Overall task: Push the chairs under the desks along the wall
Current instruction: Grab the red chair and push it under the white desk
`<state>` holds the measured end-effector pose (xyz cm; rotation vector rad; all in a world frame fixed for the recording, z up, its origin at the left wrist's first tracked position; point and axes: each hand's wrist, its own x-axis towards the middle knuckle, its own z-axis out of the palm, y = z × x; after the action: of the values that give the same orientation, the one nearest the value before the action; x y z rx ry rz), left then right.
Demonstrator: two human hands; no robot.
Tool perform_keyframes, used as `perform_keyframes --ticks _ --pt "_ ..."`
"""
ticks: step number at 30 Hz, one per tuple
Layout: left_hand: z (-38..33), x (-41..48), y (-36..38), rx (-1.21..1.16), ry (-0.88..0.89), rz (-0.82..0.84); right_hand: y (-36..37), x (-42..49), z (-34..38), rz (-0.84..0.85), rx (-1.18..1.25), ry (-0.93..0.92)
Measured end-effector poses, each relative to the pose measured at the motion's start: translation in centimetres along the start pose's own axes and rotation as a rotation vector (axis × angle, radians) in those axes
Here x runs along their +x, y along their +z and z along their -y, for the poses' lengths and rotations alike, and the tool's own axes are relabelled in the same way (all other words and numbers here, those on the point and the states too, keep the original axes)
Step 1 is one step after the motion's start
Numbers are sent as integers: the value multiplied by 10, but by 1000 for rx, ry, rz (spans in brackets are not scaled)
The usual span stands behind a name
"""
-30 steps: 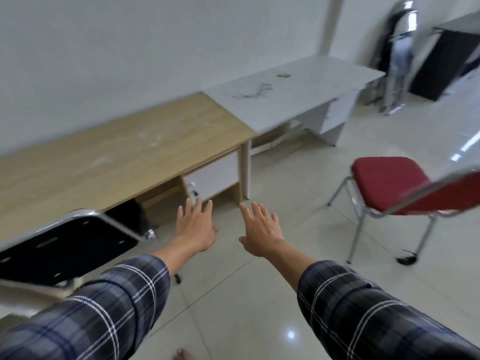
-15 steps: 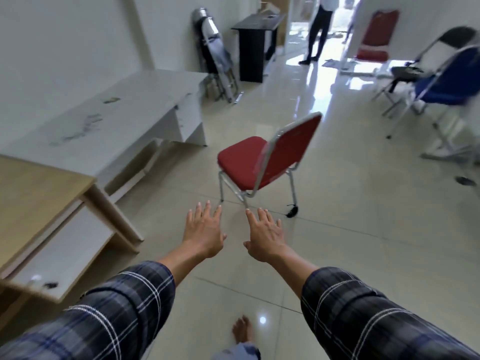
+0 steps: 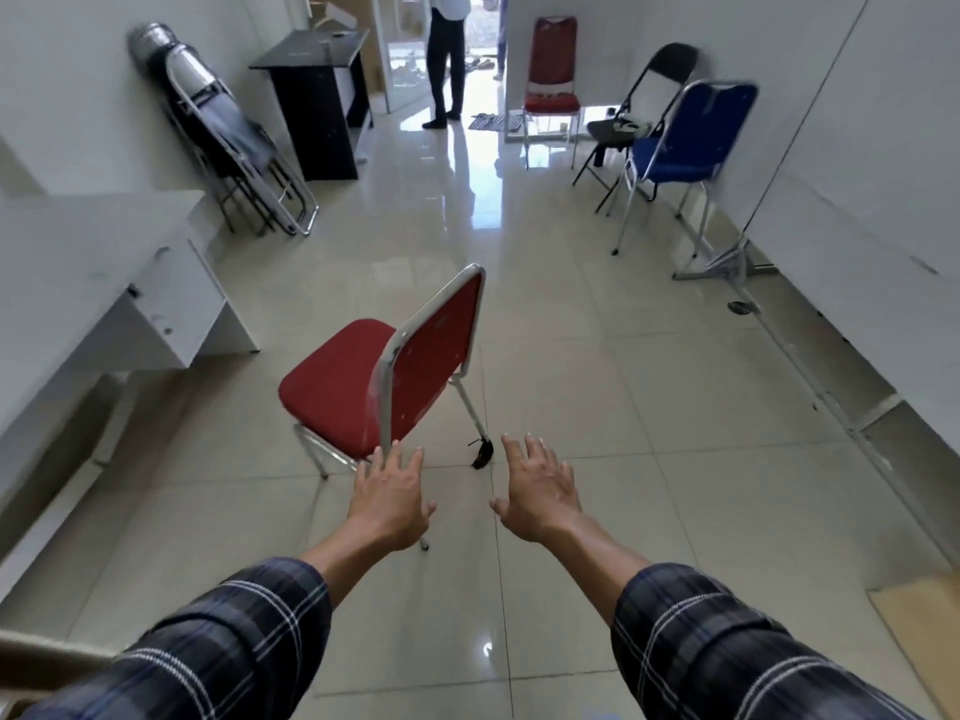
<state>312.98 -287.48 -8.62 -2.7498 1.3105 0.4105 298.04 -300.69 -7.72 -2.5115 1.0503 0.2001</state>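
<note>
A red padded chair [image 3: 363,381] with a chrome frame stands on the tiled floor in the middle of the room, its seat facing the white desk [image 3: 104,283] along the left wall. The chair is out from the desk, with a gap of floor between them. My left hand [image 3: 392,496] is stretched out, fingers spread, just short of the chair's back frame and holding nothing. My right hand [image 3: 540,491] is also spread and empty, to the right of the chair's rear leg.
Folded metal chairs [image 3: 234,148] lean on the left wall beside a black desk [image 3: 317,96]. A blue chair [image 3: 685,142], a black folding chair [image 3: 639,106] and another red chair [image 3: 553,70] stand at the far right. A person [image 3: 447,54] stands at the doorway.
My view has swung right, from the wooden and white desks down the room. The red chair is now close in front of me, and both hands have spread apart toward its back.
</note>
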Motion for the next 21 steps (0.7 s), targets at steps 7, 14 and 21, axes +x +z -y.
perform_keyframes --ticks 7,14,21 --pt "2 84 -37 -104 -97 -204 -29 88 -16 20 38 -39" --pt "0 158 -66 -311 -344 -374 -88 221 -18 -4 45 -215" --pt "-7 206 -61 -476 -553 -407 -135 326 -24 6 116 -336"
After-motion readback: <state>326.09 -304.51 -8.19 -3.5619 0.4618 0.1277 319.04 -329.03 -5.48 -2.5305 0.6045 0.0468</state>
